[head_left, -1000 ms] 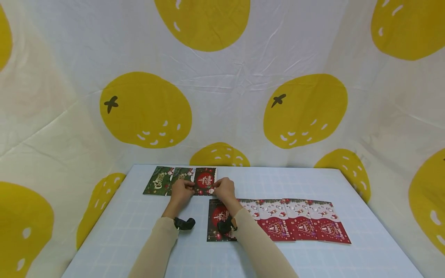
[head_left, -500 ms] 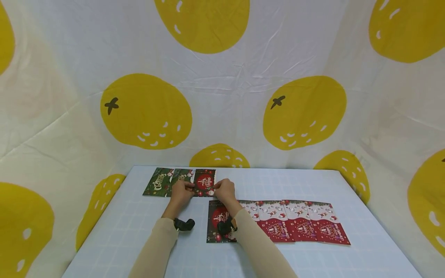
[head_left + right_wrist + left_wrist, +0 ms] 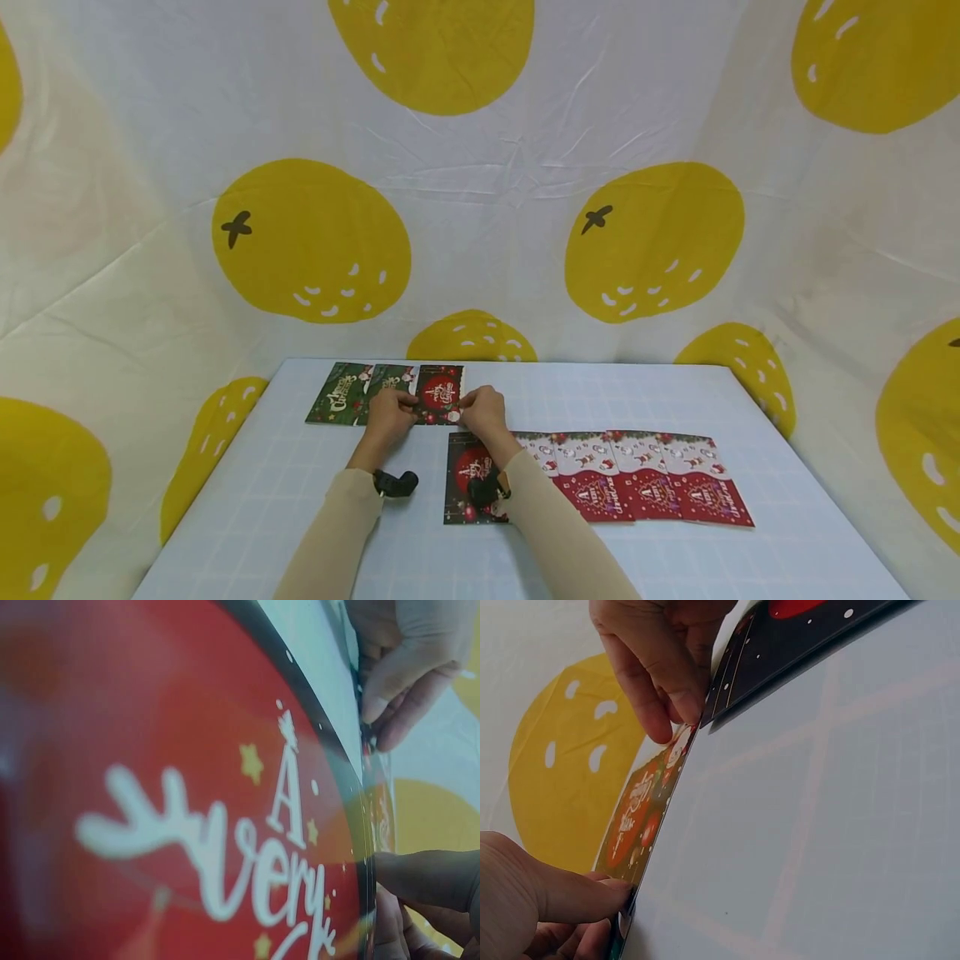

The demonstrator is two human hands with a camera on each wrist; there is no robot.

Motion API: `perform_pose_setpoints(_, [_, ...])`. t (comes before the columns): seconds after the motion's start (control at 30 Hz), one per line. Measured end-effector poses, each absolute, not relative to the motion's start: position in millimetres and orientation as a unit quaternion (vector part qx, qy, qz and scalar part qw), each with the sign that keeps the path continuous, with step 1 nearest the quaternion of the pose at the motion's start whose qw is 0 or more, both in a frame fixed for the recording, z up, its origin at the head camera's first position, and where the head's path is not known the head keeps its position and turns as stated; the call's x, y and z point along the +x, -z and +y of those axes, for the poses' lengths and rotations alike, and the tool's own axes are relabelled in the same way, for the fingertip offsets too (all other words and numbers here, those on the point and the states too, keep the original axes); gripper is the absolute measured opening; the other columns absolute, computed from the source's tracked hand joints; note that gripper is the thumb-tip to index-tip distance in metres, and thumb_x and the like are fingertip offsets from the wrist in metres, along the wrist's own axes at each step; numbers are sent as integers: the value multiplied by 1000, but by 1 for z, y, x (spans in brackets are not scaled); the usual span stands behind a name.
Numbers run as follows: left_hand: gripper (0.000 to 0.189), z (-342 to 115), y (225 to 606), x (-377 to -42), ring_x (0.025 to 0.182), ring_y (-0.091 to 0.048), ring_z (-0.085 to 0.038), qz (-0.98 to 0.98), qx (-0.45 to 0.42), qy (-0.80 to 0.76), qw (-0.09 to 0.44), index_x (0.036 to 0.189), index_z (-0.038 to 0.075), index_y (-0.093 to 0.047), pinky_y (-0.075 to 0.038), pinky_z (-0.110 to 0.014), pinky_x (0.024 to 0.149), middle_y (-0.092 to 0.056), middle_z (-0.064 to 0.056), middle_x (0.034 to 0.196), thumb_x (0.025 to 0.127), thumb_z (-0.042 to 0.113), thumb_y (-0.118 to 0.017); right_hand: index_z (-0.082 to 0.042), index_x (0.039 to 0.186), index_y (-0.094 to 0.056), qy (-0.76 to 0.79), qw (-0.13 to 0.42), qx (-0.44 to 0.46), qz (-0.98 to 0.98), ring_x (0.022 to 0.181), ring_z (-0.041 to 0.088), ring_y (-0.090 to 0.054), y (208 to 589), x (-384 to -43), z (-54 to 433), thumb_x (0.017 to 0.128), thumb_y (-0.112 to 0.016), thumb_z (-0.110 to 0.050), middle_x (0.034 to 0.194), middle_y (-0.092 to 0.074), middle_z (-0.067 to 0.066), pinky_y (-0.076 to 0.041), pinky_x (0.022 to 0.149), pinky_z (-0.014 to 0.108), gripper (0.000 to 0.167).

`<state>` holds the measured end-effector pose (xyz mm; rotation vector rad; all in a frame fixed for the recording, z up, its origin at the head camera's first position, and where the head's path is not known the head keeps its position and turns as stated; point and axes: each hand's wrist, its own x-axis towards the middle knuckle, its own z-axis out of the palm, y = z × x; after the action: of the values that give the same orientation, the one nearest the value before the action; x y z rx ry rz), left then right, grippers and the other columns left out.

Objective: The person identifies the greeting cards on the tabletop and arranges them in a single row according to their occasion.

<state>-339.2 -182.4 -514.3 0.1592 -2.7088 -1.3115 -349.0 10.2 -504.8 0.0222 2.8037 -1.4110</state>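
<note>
Covering the back and both sides, a white cloth printed with large yellow fruit encloses the work area. Below it stands a pale blue table marked with a faint lighter grid. Two cream sleeves extend over it from the near side.

Four red-and-white cards lie in an overlapping row at right. At that row's left end is a near dark card with a red disc, partly hidden by the right forearm. Two green cards lie at the far left, side by side, the inner one partly covered by the left hand.

The far dark card — also bearing a red disc — sits at the right end of the green pair, near the table's back edge. Whether it overlaps its green neighbour cannot be told.

The left hand pinches this card at its lower left, thumb against curled fingers. The right hand pinches its lower right corner between thumb and fingers. Whether the card is raised off the table cannot be told.

Black wrist devices are fitted at both cuffs. Smallest item noted: white lettering on the near dark card — "A Very" legible.
</note>
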Motion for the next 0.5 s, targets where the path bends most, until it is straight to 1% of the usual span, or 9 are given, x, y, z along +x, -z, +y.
perform_pose_setpoints(0.2, [23,-182,512,-341,85,-65,-27,-903,41,422,65,104,-5,-79,-56,-45,77,-70,-15,91,82,-12,-77,-1,98,-82,456,0,-1,890,88,24,-65,505,-350,11,77,-85,3,96,-75,11,-58,72,38,22])
perform_pose_setpoints(0.33, [23,-181,511,-342,88,-64,-27,-909,40,411,61,105,-5,-78,-55,-44,77,-70,-17,97,83,-12,-75,-1,98,-82,459,3,0,889,87,23,-65,505,-351,11,77,-84,4,95,-75,11,-58,71,37,21])
perform_pose_setpoints(0.4, [23,-179,510,-342,90,-64,-29,-911,43,406,55,106,-5,-78,-56,-46,79,-70,-19,101,85,-12,-74,-1,98,-82,464,9,2,886,86,22,-65,506,-351,11,78,-84,5,95,-74,11,-58,69,36,22])
perform_pose_setpoints(0.5, [25,-177,508,-340,98,-66,-34,-918,40,391,56,107,-7,-77,-57,-50,85,-71,-22,106,84,-12,-71,0,100,-81,475,16,6,880,83,22,-65,506,-350,11,78,-85,5,95,-74,11,-59,67,35,23])
